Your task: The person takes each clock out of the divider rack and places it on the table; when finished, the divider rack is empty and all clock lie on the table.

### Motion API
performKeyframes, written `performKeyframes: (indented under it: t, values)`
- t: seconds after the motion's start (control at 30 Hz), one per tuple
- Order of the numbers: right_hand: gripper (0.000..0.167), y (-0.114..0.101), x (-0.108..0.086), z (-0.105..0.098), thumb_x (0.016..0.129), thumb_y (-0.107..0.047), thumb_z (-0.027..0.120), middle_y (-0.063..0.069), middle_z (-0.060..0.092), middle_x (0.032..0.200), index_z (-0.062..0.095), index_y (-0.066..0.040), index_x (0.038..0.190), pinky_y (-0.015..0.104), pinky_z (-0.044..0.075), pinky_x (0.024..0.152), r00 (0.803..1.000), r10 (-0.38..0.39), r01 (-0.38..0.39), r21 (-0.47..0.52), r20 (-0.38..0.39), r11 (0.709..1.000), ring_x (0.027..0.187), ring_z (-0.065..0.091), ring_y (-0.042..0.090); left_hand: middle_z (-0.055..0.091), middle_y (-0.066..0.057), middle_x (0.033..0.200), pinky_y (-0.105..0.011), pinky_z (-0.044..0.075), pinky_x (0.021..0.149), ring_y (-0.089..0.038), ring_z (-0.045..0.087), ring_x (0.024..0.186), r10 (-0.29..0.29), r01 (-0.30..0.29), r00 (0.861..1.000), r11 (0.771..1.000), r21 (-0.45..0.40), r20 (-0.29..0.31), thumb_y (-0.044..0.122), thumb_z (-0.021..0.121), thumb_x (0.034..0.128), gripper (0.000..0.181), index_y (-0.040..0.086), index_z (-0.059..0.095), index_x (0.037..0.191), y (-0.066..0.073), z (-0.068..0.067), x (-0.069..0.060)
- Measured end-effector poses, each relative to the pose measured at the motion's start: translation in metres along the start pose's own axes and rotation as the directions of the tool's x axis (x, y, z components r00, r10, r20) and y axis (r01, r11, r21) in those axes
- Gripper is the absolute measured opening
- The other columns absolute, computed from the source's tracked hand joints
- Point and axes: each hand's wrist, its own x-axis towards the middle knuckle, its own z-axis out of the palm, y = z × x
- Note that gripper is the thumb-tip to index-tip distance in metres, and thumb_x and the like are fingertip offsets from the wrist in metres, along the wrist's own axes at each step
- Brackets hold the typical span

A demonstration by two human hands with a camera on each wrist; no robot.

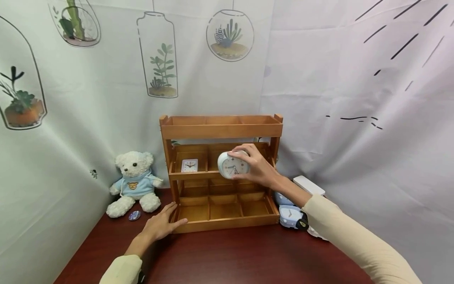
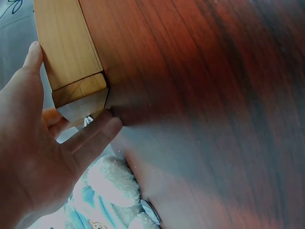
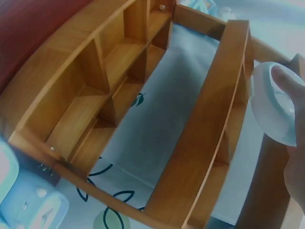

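Two things in hand, largest first. Tiered wooden shelf [image 1: 221, 131]: lower left corner sits at 1 o'clock of the left hand [image 1: 160, 225], fingers on the side, thumb by the bottom front rail. Round pale alarm clock [image 1: 234, 166]: at 9 o'clock of the right hand [image 1: 257, 167], pinched between thumb and fingers, dial toward the head camera, in front of the shelf's middle tier; contact with the shelf: cannot tell.

Surroundings, big to small. Printed cloth [image 1: 301, 79] behind at 12 o'clock. Dark red table [image 1: 213, 256] under everything. White teddy bear [image 1: 134, 186] in a blue hoodie, seated at 11 o'clock of the left hand. White box [image 1: 309, 185] between 3 and 4 o'clock of the right hand. Blue clock [image 1: 289, 216] at 5 o'clock of it, just beside the shelf's right end. Small square clock [image 1: 189, 165] in the middle tier's left compartment, at 9 o'clock past the round one. Shiny badge [image 1: 134, 215] near the bear's feet, 10 o'clock of the left hand.

In the way: held clock and right hand cover part of the middle tier; right forearm partly blocks the items at the shelf's right end.

Pose: right arm reaches in from 4 o'clock, raised; left from 7 o'clock, low, fingers loosely extended, grasping nothing.
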Motion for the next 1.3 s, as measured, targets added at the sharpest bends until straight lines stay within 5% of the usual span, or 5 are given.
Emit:
performKeyframes:
  t: [0.3,0.43,0.77,1.13,1.3]
  values:
    - [0.079,-0.028,-0.032,-0.024,0.072,-0.029,0.099,0.01,0.057,0.138,0.064,-0.014,0.142,0.046,0.051,0.099,1.0,-0.01,0.01,-0.004,0.003,1.0,0.131,0.047,0.03,0.039,-0.02,0.162,-0.05,0.053,0.07,-0.041,0.066,0.115,0.01,-0.01,1.0,1.0,0.0,-0.004,0.068,0.064,0.0926,0.094,0.0,0.046,0.155,0.001,0.0,0.0]
    - [0.08,-0.038,-0.052,-0.021,0.067,-0.026,0.101,0.01,0.058,0.135,0.067,-0.013,0.139,0.048,0.051,0.097,0.999,0.03,-0.03,0.007,-0.017,1.0,0.126,0.05,0.03,0.038,-0.02,0.162,-0.046,0.051,0.066,-0.033,0.069,0.1,0.0,0.0,1.0,1.0,-0.003,0.004,0.067,0.065,0.0926,0.094,0.0,0.045,0.155,-0.001,0.001,0.0]
    - [0.073,-0.05,-0.116,-0.021,0.065,-0.023,0.101,0.007,0.063,0.13,0.072,-0.012,0.132,0.043,0.051,0.092,0.988,0.155,-0.156,0.063,0.017,0.986,0.122,0.052,0.026,0.038,-0.019,0.163,-0.051,0.053,0.072,-0.03,0.069,0.095,-0.002,0.002,1.0,1.0,0.004,0.012,0.068,0.064,0.0926,0.094,0.001,0.045,0.156,-0.002,0.001,0.003]
    - [0.069,-0.061,-0.175,-0.02,0.062,-0.027,0.102,-0.001,0.065,0.125,0.077,-0.015,0.125,0.041,0.05,0.087,0.928,0.366,-0.371,0.072,0.066,0.926,0.118,0.059,0.022,0.037,-0.021,0.163,-0.056,0.053,0.077,-0.026,0.068,0.088,0.015,-0.015,1.0,1.0,0.0,0.017,0.067,0.064,0.0938,0.093,-0.001,0.044,0.156,-0.002,-0.003,0.001]
    - [0.068,-0.065,-0.193,-0.021,0.061,-0.027,0.102,-0.002,0.065,0.124,0.077,-0.015,0.124,0.04,0.049,0.087,0.919,0.387,-0.392,0.067,0.078,0.917,0.116,0.06,0.021,0.037,-0.021,0.163,-0.057,0.053,0.079,-0.024,0.067,0.084,0.016,-0.016,1.0,1.0,0.003,0.023,0.067,0.063,0.0939,0.094,-0.001,0.044,0.156,-0.001,-0.002,0.002]
